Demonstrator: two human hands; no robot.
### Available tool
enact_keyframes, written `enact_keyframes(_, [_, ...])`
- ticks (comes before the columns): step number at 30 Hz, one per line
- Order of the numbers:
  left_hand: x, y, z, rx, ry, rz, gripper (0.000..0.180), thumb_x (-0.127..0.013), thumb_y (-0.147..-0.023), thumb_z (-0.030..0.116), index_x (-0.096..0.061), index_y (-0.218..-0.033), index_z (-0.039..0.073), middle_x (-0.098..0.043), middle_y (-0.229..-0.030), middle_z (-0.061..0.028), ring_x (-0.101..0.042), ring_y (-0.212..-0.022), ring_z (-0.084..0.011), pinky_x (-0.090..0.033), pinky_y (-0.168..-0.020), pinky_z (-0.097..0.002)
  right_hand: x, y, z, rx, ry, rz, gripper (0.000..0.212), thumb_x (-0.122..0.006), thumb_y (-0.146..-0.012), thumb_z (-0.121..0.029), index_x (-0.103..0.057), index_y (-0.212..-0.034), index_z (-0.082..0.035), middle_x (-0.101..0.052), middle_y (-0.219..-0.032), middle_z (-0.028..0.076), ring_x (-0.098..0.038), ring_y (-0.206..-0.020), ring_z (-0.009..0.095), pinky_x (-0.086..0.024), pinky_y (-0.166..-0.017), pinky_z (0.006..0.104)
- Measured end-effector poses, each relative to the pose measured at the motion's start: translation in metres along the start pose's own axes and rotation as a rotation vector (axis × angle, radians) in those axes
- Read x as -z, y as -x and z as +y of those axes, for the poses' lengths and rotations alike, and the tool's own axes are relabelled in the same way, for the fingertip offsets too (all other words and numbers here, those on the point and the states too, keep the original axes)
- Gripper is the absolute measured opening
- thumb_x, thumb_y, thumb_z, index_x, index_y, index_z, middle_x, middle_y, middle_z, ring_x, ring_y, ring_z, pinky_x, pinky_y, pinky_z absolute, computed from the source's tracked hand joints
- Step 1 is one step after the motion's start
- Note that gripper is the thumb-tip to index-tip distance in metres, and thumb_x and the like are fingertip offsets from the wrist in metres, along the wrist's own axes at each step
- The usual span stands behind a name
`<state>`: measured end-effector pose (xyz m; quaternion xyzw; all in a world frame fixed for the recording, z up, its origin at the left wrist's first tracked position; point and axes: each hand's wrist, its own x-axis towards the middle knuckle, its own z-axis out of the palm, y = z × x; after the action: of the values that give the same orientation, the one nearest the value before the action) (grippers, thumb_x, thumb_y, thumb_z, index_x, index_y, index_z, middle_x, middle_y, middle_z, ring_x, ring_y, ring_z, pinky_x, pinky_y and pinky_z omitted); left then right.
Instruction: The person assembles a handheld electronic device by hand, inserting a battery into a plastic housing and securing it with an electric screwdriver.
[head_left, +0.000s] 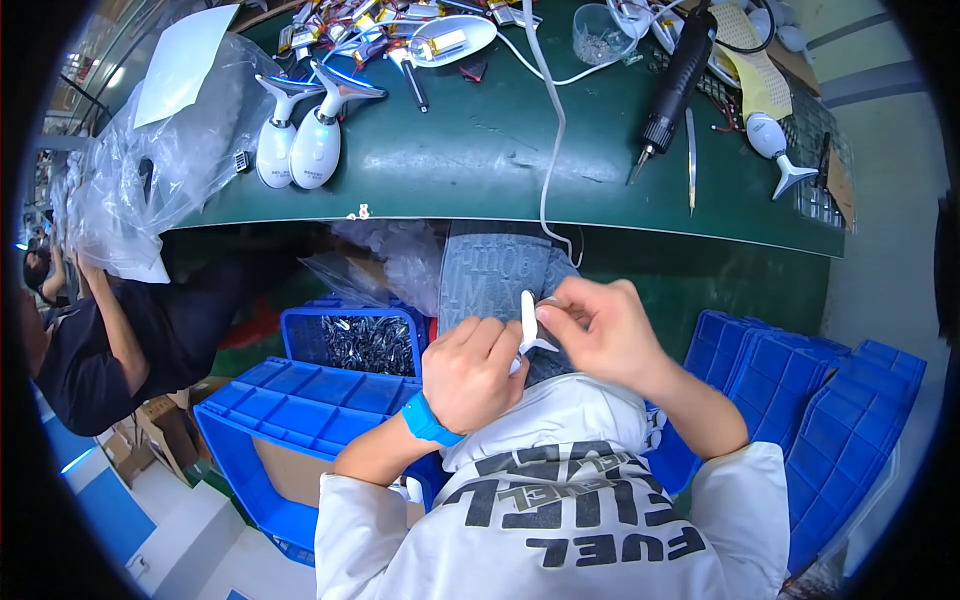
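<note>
In front of my chest, above my lap, is a white handheld beauty device (528, 318) with a flared head. My left hand (472, 372) is closed around its body, which the fingers mostly hide. Thumb and fingers of my right hand (605, 332) pinch together at the edge of the head; what lies between them is too small to tell. Two similar white devices (316, 152) with shiny metal heads lie side by side on the green bench (450, 165). Another white device (768, 136) rests at the right of the bench.
A black electric screwdriver (678, 90) and tweezers (691, 165) lie at the right. Small batteries (350, 28) and a clear cup (598, 38) sit at the back. Blue crates (300, 400) stand on both sides of me. A co-worker's arm (115, 325) is at the left.
</note>
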<state>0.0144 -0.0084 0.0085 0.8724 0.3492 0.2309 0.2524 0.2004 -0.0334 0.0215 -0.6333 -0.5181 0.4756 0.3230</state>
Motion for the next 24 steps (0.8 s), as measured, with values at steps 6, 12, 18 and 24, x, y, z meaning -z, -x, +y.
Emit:
enact_keyframes(6, [-0.011, -0.005, 0.006, 0.052, -0.130, -0.033, 0.021, -0.068, -0.061, 0.010, -0.061, -0.081, 0.006, -0.050, -0.068, -0.0046, -0.055, -0.063, -0.0220, -0.045, -0.053, -0.0343, -0.032, 0.009, 0.001, 0.382, 0.581, 0.334, 0.013, -0.066, -0.078, -0.002, -0.054, -0.072, -0.004, -0.058, -0.065, 0.010, -0.059, -0.048, 0.025, -0.046, -0.042, 0.0343])
enact_keyframes(12, [-0.014, -0.007, 0.006, 0.049, -0.132, -0.046, 0.015, -0.066, -0.065, 0.010, -0.058, -0.077, 0.007, -0.051, -0.068, -0.0047, -0.056, -0.063, -0.0223, -0.045, -0.052, -0.0350, -0.047, 0.011, 0.014, 0.454, 0.795, 0.419, 0.010, -0.063, -0.075, -0.008, -0.053, -0.075, -0.005, -0.060, -0.068, 0.008, -0.062, -0.050, 0.019, -0.048, -0.041, 0.0291])
enact_keyframes(18, [-0.017, -0.005, 0.007, 0.081, -0.136, -0.067, 0.017, -0.067, -0.065, 0.010, -0.059, -0.079, 0.006, -0.052, -0.069, -0.0053, -0.056, -0.063, -0.0235, -0.045, -0.052, -0.0367, -0.040, 0.010, 0.016, 0.385, 0.677, 0.302, 0.012, -0.064, -0.078, -0.009, -0.053, -0.074, -0.005, -0.061, -0.068, 0.010, -0.061, -0.049, 0.021, -0.047, -0.041, 0.0313])
enact_keyframes(24, [-0.013, -0.006, 0.006, 0.077, -0.108, -0.035, 0.029, -0.072, -0.062, 0.008, -0.062, -0.089, 0.005, -0.052, -0.072, -0.0053, -0.055, -0.066, -0.0238, -0.046, -0.054, -0.0367, -0.018, 0.010, 0.012, 0.269, 0.300, 0.291, 0.012, -0.064, -0.086, -0.010, -0.059, -0.076, -0.004, -0.060, -0.060, 0.011, -0.060, -0.049, 0.028, -0.044, -0.043, 0.0371])
